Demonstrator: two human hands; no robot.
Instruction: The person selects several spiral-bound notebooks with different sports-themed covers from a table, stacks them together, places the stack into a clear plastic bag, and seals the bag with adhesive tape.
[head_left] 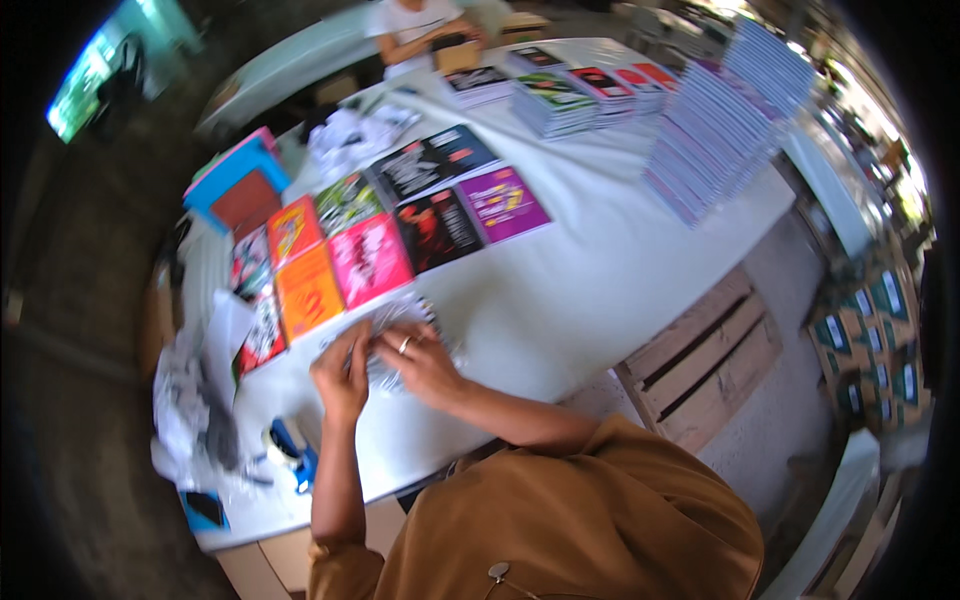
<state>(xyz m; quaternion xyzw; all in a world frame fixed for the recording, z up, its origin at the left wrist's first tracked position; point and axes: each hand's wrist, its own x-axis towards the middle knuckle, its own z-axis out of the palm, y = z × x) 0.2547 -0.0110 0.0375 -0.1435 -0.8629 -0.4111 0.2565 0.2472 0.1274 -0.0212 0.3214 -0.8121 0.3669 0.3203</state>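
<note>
Both my hands meet over the near part of a white-covered table (540,320), at a crumpled piece of clear plastic (388,375). My left hand (343,372) is closed, with its thumb and fingers pinched at the plastic. Beside it my right hand (425,368), wearing a ring, has its fingers bent and pressed onto the plastic. A small black-and-white patterned thing (428,312) shows just beyond the right hand, too blurred to name. Right past my hands lie an orange book (309,292) and a pink book (369,260).
A blue tape dispenser (292,455) and crumpled white plastic (180,410) lie at the left. Farther off are a purple book (503,204), a tall leaning book stack (725,125) and shorter stacks (552,105). Another person (415,30) handles a box (458,56). A wooden pallet (700,360) lies right.
</note>
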